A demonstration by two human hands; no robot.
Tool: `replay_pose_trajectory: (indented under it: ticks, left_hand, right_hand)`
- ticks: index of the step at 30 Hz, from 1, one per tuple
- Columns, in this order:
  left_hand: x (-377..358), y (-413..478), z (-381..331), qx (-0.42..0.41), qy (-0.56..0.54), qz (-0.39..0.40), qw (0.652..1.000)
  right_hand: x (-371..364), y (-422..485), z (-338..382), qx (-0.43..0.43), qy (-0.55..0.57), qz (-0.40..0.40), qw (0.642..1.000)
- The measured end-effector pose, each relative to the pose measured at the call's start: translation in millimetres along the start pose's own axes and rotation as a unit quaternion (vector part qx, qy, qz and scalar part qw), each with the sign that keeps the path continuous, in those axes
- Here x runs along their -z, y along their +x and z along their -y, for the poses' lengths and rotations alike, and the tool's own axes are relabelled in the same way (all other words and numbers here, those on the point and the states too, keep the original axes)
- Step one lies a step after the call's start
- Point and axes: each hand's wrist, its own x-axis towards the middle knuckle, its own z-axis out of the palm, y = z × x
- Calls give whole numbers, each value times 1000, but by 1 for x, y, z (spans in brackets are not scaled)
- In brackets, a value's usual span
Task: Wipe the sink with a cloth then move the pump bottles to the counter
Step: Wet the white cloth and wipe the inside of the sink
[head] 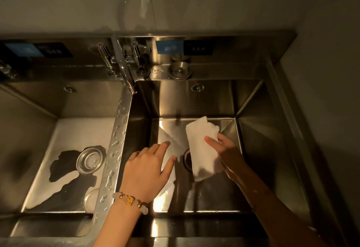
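Cloth (202,147) in right hand (226,149) — seemingly folded

I count two steel sink basins: the left basin (64,108) at nine o'clock and the right basin (251,135) at centre. Each has one drain: a left drain (91,160) and a right drain (187,161), the second half hidden. I see one overflow hole per basin, two in all, at (69,88) and (197,87). One faucet spout (124,69) sits at twelve o'clock with two tap handles (140,50) beside it. One round cap (180,69). One white cloth (202,145). Two hands: my left hand (148,170) and right hand (227,147). One beaded bracelet (129,201). Two blue labels, one above each basin.
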Motion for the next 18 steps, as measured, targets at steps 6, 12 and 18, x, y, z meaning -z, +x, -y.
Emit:
replay_pose_trajectory:
  ticks: [6, 12, 18]
  left_hand:
    - [15, 1, -7, -3, -21, 0, 1000]
    - [29, 2, -11, -26, -37, -12, 999]
    - [43, 2, -12, -41, -36, -79, 995]
  right_hand:
    - [5, -20, 25, 6, 50, -10, 999]
    - [7, -40, 45, 26, 84, -8, 996]
    - [3, -60, 63, 55, 103, 1, 993]
